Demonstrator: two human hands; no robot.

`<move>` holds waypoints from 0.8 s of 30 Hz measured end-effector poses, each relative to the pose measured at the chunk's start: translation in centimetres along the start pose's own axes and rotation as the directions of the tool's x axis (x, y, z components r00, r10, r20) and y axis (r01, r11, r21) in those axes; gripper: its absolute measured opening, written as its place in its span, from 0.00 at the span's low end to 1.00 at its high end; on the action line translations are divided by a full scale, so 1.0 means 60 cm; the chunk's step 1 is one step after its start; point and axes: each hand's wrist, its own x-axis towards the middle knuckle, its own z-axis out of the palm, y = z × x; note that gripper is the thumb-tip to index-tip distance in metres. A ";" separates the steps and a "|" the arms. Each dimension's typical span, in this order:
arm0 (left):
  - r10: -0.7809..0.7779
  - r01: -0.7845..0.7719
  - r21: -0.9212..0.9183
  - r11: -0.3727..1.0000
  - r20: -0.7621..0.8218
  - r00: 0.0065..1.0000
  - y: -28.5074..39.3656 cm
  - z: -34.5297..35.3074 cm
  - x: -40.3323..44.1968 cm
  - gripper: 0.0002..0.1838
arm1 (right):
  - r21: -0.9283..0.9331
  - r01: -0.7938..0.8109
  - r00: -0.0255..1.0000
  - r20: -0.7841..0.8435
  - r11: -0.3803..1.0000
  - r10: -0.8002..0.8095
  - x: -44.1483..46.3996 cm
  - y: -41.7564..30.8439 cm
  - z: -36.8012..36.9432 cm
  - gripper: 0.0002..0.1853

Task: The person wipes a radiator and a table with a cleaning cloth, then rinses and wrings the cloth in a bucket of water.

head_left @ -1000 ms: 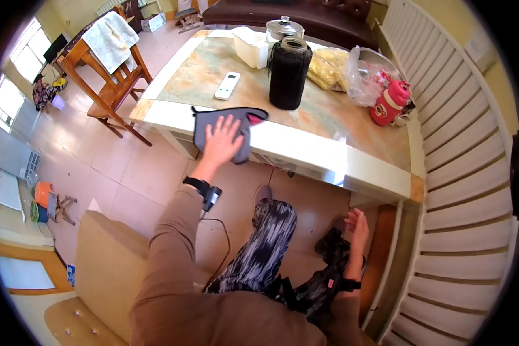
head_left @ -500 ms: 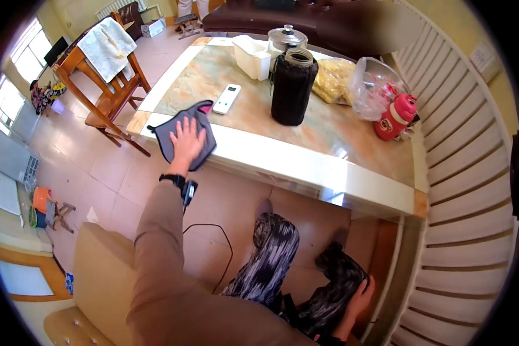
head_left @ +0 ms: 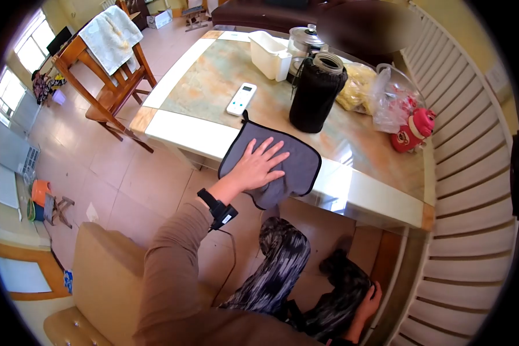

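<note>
My left hand [head_left: 258, 168] lies flat with fingers spread on a grey cloth with black edging [head_left: 303, 155]. The cloth lies over the white front border of the table [head_left: 363, 193], and its near part hangs past the edge. Low on the right, my right hand [head_left: 369, 303] rests on my knee in patterned trousers [head_left: 346, 282], holding no object that I can see. Just beyond the cloth are a white remote control [head_left: 241, 99] and a large jar in a black sleeve [head_left: 315, 101], its mouth uncovered.
Farther back stand a white plastic container [head_left: 265, 56] and a lidded glass pot [head_left: 304, 40]. Plastic bags [head_left: 357, 86] and a red bottle [head_left: 412, 131] sit at the right, near a white slatted railing [head_left: 467, 202]. A wooden chair [head_left: 106, 104] stands left of the table.
My left hand has slid right along the table's front edge with the cloth, which now lies more spread out. The view has shifted slightly. My right hand stays on the knee.
</note>
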 end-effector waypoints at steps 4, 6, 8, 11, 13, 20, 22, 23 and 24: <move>-0.142 0.143 0.055 0.988 -0.023 0.990 -0.043 -0.011 -0.052 0.31 | -0.023 0.027 1.000 0.007 0.999 -0.027 0.004 0.000 0.010 0.19; -0.253 0.260 0.133 0.956 -0.066 0.965 -0.093 -0.020 -0.094 0.31 | -0.027 0.053 0.998 0.018 0.998 -0.052 0.006 0.001 0.011 0.19; -0.392 0.408 0.173 0.896 -0.122 0.912 -0.163 -0.032 -0.130 0.31 | -0.033 0.022 1.000 -0.011 0.999 -0.023 0.004 -0.002 0.012 0.19; -0.600 0.622 0.192 0.759 -0.163 0.783 -0.284 -0.047 -0.154 0.31 | -0.053 0.034 0.999 0.004 0.998 -0.033 0.012 0.014 0.013 0.19; -0.703 0.717 0.181 0.673 -0.144 0.696 -0.348 -0.063 -0.146 0.32 | -0.039 0.044 0.999 0.012 0.998 -0.043 0.017 0.012 0.015 0.19; -0.900 0.894 0.176 0.413 -0.071 0.429 -0.459 -0.071 -0.095 0.36 | -0.039 -0.035 0.998 -0.048 0.999 0.033 0.007 -0.004 0.008 0.18; -0.890 0.881 0.200 0.429 -0.075 0.450 -0.447 -0.065 -0.108 0.36 | 0.015 0.026 0.999 -0.024 1.000 -0.025 0.007 -0.002 0.012 0.18; -0.878 0.862 0.230 0.452 -0.058 0.476 -0.431 -0.062 -0.115 0.36 | 0.015 0.013 0.999 -0.044 1.000 -0.012 0.006 -0.001 0.014 0.17; -0.866 0.841 0.264 0.471 -0.039 0.498 -0.413 -0.061 -0.129 0.35 | 0.021 -0.008 0.998 -0.055 1.000 0.009 0.006 0.003 0.018 0.17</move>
